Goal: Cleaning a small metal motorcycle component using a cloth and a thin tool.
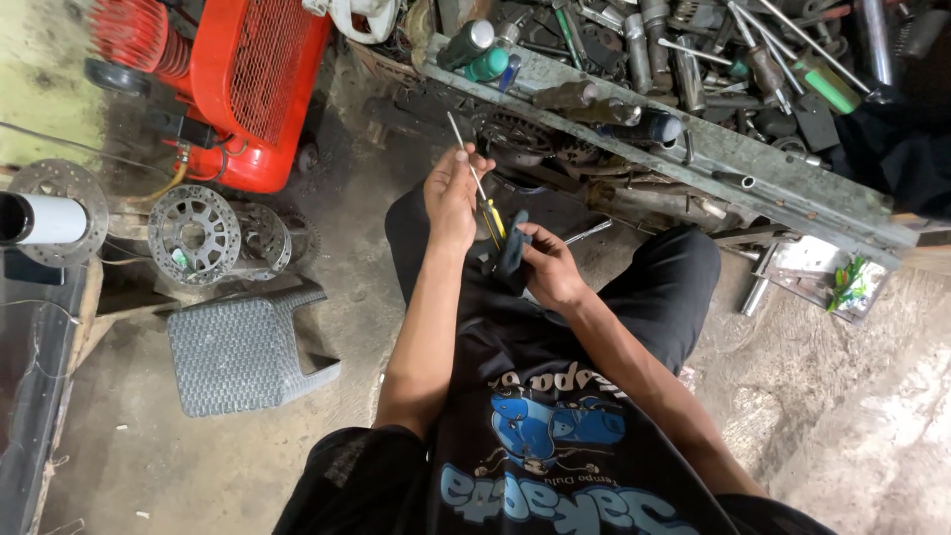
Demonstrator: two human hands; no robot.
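My left hand [453, 195] is closed around the metal shaft of a screwdriver [469, 164] with a yellow and black handle, its thin tip pointing up and away from me. My right hand [548, 266] grips a small dark part [510, 253] held over my lap, just under the screwdriver's handle. The two hands sit close together in front of my knees, above my black trousers. What lies under the dark part is hidden by my fingers.
A long metal rail [693, 149] crosses ahead of me with a heap of tools and sockets behind it. A red machine [248, 79] stands at upper left. Sprocket hub and brake discs [198, 233] lie at left; a grey woven stool [243, 352] lies tipped beside me.
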